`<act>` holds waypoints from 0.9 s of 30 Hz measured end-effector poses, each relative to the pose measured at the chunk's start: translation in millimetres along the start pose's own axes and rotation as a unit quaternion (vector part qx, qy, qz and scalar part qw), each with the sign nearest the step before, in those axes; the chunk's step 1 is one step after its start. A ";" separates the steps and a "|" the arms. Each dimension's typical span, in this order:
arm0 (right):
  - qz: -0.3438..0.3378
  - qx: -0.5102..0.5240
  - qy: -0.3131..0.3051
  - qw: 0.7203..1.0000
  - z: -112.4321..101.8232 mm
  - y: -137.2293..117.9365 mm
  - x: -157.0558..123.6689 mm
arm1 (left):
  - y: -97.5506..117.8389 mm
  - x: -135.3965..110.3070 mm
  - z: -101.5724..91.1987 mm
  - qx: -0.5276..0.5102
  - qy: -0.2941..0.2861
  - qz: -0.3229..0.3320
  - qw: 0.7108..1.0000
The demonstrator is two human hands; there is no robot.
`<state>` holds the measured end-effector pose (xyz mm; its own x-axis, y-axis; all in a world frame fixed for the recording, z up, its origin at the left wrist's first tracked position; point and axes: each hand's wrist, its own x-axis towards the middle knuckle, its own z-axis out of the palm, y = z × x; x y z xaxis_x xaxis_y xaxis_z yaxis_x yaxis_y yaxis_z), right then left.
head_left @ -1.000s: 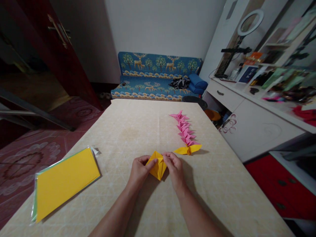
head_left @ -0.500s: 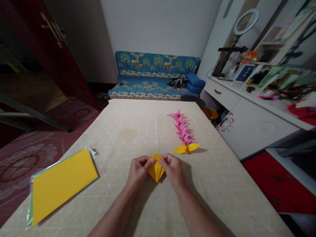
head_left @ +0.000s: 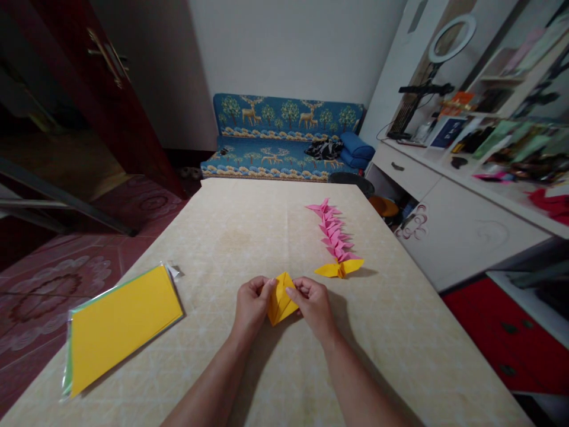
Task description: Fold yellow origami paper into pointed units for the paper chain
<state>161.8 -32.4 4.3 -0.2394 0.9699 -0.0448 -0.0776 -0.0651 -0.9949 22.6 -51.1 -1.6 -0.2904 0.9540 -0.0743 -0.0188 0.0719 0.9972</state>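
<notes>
A folded yellow origami paper, roughly diamond-shaped with creases on its face, is held just above the table between both hands. My left hand pinches its left edge, thumb in front. On the opposite edge my right hand is closed, its thumb lying on the paper's face and the other fingers curled behind. Beyond my right hand stands a finished yellow paper crane with spread wings. Several pink paper cranes are lined up in a row behind it.
A clear packet of yellow and green paper sheets lies at the table's left. The table has a pale patterned cover. A blue patterned sofa stands past its far edge, and a cluttered white dresser is on the right.
The folded yellow paper has turned and tilted in my hands, its lower point swinging left. My right thumb now rests lower on its face. The whole view has shifted slightly.
</notes>
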 end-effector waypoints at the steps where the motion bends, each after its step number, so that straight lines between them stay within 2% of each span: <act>1: -0.004 -0.007 0.000 1.000 -0.3 -0.2 -0.1 | 0.1 -0.2 -0.2 -0.002 0.003 -0.004 1.000; 10: -0.035 -0.042 0.043 0.998 4.2 4.7 -0.9 | 8.2 -4.1 0.1 -0.058 -0.006 -0.011 0.998; 17: -0.046 -0.039 0.070 0.996 4.3 4.8 -1.4 | 11.1 -3.4 1.6 -0.069 -0.071 -0.021 0.995; 27: -0.065 -0.042 0.083 0.994 2.7 4.5 1.0 | 9.6 -3.2 2.4 -0.082 -0.065 -0.027 0.994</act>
<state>158.6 -32.4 0.0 -0.0694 0.9946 0.0772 -0.0139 0.0764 -0.9970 25.7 -52.7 8.2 -0.1584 0.9805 -0.1161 -0.1899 0.0851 0.9781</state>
